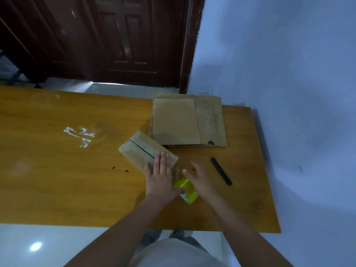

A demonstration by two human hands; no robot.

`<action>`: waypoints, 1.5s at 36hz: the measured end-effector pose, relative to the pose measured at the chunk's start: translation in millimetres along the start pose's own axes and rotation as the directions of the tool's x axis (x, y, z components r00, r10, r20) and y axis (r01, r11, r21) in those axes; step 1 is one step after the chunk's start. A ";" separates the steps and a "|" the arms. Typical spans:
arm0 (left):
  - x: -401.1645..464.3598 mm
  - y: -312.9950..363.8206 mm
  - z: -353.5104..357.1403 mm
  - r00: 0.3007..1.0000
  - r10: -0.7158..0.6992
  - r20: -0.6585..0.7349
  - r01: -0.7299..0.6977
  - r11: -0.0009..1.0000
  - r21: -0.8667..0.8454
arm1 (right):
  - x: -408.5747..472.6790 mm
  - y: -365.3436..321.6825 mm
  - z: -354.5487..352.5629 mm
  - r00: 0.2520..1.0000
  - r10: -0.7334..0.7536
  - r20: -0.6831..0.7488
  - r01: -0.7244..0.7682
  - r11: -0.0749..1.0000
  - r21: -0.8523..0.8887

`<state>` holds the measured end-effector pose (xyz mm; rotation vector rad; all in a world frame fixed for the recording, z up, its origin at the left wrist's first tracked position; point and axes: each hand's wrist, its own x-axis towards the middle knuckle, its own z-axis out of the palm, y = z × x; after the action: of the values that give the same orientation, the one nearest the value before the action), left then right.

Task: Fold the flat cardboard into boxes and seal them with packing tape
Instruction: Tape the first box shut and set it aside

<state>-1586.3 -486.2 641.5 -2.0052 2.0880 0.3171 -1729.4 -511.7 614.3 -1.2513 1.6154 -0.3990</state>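
Two hands working at the folded box (147, 152): left hand (159, 177) pressing flat on it, right hand (200, 179) hovering open beside it. Tape roll (185, 190) lying just nearer; best pressing tape firmly along the seam.

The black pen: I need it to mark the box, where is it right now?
In the head view the black pen lies on the wooden table, right of the right hand, just below the flat cardboard stack.

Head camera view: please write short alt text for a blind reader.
A person's left hand presses flat on a small cardboard box on a wooden table; the right hand hovers open over a yellow tape roll. Flat cardboard lies behind.
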 end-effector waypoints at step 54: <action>18.5 -21.2 -14.1 0.984 0.165 -0.060 -0.149 0.966 0.210 | -11.0 12.3 17.8 0.995 -0.088 -0.055 0.090 0.995 0.031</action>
<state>-1566.0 -509.0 649.3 -1.7650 2.2311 0.0471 -1721.3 -491.9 603.0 -1.2999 1.5952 -0.5175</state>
